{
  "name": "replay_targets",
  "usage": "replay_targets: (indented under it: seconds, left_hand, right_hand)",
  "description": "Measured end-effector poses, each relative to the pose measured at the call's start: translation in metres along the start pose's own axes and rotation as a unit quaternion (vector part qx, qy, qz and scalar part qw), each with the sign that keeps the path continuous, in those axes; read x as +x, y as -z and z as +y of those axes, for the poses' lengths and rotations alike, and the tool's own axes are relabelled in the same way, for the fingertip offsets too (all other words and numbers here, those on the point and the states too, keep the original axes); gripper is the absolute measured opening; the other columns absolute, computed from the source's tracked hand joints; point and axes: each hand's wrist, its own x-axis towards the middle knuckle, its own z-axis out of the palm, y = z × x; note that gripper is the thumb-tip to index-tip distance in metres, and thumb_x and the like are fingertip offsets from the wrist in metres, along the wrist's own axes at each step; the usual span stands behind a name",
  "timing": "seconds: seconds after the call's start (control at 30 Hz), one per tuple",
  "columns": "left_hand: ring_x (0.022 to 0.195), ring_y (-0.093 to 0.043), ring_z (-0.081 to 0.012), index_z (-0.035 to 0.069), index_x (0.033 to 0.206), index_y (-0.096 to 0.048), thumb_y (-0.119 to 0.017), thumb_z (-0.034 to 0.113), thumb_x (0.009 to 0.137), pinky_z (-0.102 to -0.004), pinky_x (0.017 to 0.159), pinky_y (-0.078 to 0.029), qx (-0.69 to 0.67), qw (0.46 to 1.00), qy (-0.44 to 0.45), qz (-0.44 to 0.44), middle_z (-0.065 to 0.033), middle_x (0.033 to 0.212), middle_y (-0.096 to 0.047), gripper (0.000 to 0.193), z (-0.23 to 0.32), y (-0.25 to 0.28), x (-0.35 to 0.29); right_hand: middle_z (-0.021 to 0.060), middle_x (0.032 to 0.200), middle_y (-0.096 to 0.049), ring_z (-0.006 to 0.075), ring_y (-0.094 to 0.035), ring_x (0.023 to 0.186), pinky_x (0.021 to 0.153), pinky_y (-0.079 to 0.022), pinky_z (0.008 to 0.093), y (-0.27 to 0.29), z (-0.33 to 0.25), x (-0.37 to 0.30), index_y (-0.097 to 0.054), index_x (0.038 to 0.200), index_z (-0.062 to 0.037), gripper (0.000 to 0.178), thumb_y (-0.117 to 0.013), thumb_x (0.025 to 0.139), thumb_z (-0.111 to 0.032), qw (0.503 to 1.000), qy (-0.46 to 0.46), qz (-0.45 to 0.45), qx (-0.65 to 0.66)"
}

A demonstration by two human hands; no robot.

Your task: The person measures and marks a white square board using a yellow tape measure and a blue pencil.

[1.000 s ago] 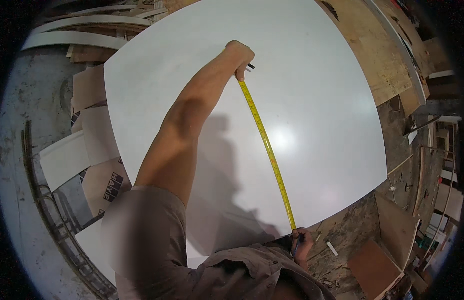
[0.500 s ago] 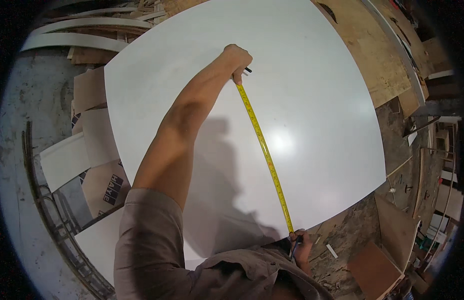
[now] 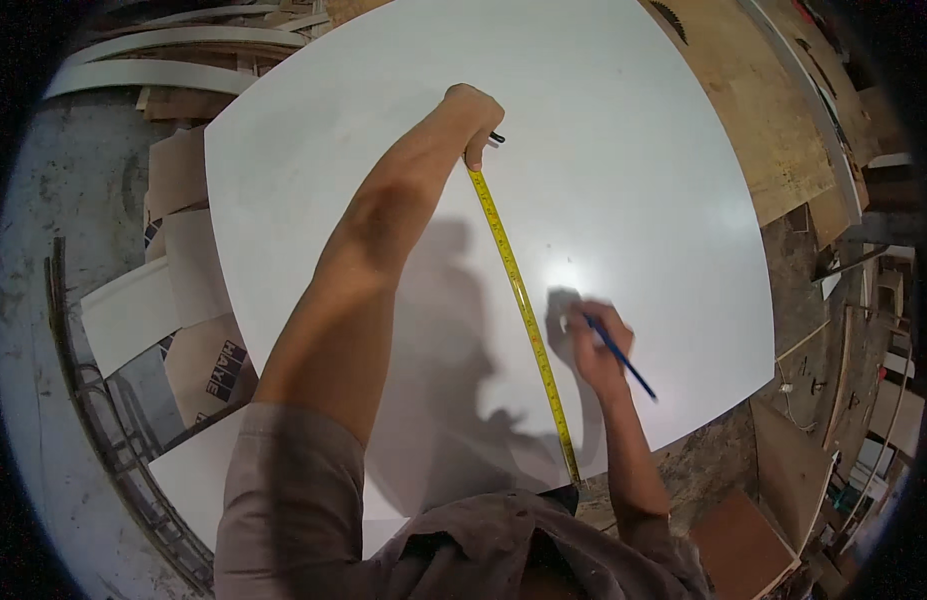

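I am leaning over a large white panel (image 3: 623,130) lying flat on a workbench, with one yellow measuring tape (image 3: 519,300) stretched across it. The tape's long axis runs away from my body, from the near edge of the panel by my chest up and slightly to the left, toward the middle of the board. My left hand (image 3: 473,115) is at the far end of that line, arm fully stretched, fingers curled closed and pinning the tape against the panel; a small dark object, too small to identify, pokes out beside the knuckles. My right hand (image 3: 591,345) is much closer to me, resting on the panel just to the right of the tape, about halfway along it. It is closed around one blue pencil (image 3: 619,357), which angles down to the right, its upper end tucked in the fingers near the tape. So the tape lies immediately to the left of my pencil hand, and this right hand is the nearer one to the middle stretch of the tape. Around the panel I can see offcuts of white board (image 3: 133,310) at left and bare plywood sheets (image 3: 773,150) at right.
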Motion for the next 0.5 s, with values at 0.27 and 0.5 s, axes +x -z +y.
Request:
replay_targets:
  seconds: [0.27, 0.5]
  left_hand:
    - [0.075, -0.073, -0.0252, 0.006, 0.084, -0.079, -0.095, 0.041, 0.062, -0.0406, 0.067, -0.057, -0.011, 1.000, -0.001, 0.003, -0.0062, 0.082, -0.077, 0.043, -0.015, -0.004, -0.017]
    - [0.081, -0.072, -0.0215, 0.009, 0.094, -0.080, -0.096, 0.035, 0.066, -0.0374, 0.066, -0.056, 0.000, 1.000, 0.004, -0.016, -0.0015, 0.088, -0.076, 0.041, -0.009, 0.003, -0.022]
  right_hand:
    - [0.0148, 0.093, -0.072, 0.0262, -0.072, 0.078, 0.074, -0.057, 0.0346, -0.106, -0.022, 0.069, -0.068, 0.111, -0.0063, 0.016, -0.061, 0.097, -0.011, 0.999, 0.015, -0.042, 0.031]
    - [0.0128, 0.113, -0.070, 0.0346, -0.069, 0.102, 0.088, -0.057, 0.0419, -0.109, -0.008, 0.043, -0.065, 0.112, -0.0094, 0.031, -0.066, 0.084, 0.003, 0.987, 0.145, -0.065, -0.004]
